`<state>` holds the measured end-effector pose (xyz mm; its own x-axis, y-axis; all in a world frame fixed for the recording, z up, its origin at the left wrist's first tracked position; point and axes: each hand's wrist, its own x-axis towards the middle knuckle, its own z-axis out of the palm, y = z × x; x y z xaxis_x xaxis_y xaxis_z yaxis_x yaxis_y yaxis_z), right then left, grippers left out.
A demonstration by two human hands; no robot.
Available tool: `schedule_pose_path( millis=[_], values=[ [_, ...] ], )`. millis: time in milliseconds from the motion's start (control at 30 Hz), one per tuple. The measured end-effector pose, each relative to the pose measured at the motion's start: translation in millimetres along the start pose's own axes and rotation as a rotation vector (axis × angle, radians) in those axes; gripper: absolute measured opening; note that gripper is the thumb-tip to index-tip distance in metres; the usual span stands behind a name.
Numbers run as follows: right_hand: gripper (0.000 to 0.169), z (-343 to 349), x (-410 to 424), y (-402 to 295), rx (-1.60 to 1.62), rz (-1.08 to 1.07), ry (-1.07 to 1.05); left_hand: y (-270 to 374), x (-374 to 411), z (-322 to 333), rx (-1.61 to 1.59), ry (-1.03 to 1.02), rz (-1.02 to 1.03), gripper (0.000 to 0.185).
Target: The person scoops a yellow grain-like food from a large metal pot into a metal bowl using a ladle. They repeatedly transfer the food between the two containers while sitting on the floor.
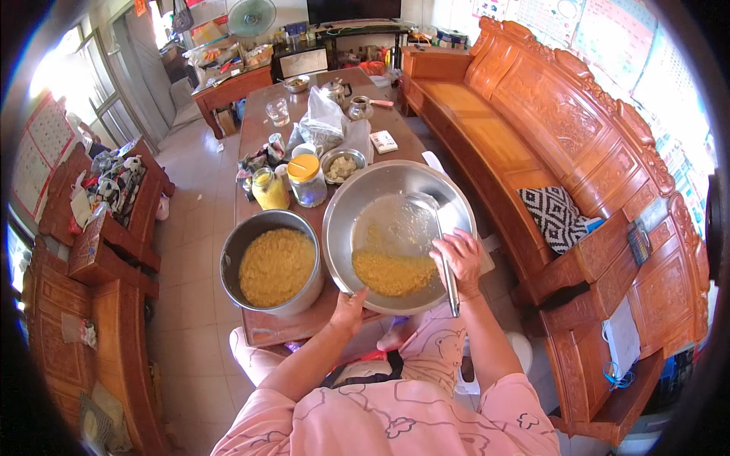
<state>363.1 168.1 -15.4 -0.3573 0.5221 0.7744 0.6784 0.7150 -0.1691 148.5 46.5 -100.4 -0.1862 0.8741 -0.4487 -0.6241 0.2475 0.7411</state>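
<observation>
A wide stainless steel basin [393, 182] stands at the near end of the table, with wet yellow grain-like food [393, 276] gathered in its near part. My left hand [349, 310] grips the basin's near left rim, its fingers hidden underneath. In my right hand [459, 262] is the metal handle of a utensil [449, 279]; its head lies at the far inside of the basin and is hard to make out. Left of the basin, touching or nearly so, is a deep metal pot [229, 271] holding yellow mash [278, 268].
Beyond the pot stand a yellow-lidded jar [308, 185], a jar of yellow contents [270, 191] and a small metal bowl [360, 158] with pale food. A plastic bag [324, 122] and a glass [278, 112] are farther back on the table [251, 142]. A carved wooden bench [490, 131] runs along the right.
</observation>
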Motion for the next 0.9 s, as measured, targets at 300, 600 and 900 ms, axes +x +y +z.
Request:
schedule_pose_path(
  millis=[300, 600, 900],
  values=[
    [0.030, -47.4, -60.3, -50.4, 0.075, -0.099, -0.180, 21.4, -14.9, 15.1, -0.074, 0.010, -0.084, 0.045],
    [0.026, -51.3, -21.0, -28.0, -0.046, -0.025, -0.087, 7.6, -5.6, 5.3, 0.011, -0.006, 0.009, 0.043],
    [0.016, -62.3, -31.4, -56.8, 0.053, 0.036, -0.153, 7.4, -6.5, 10.8, 0.028, 0.075, -0.001, 0.044]
  ],
)
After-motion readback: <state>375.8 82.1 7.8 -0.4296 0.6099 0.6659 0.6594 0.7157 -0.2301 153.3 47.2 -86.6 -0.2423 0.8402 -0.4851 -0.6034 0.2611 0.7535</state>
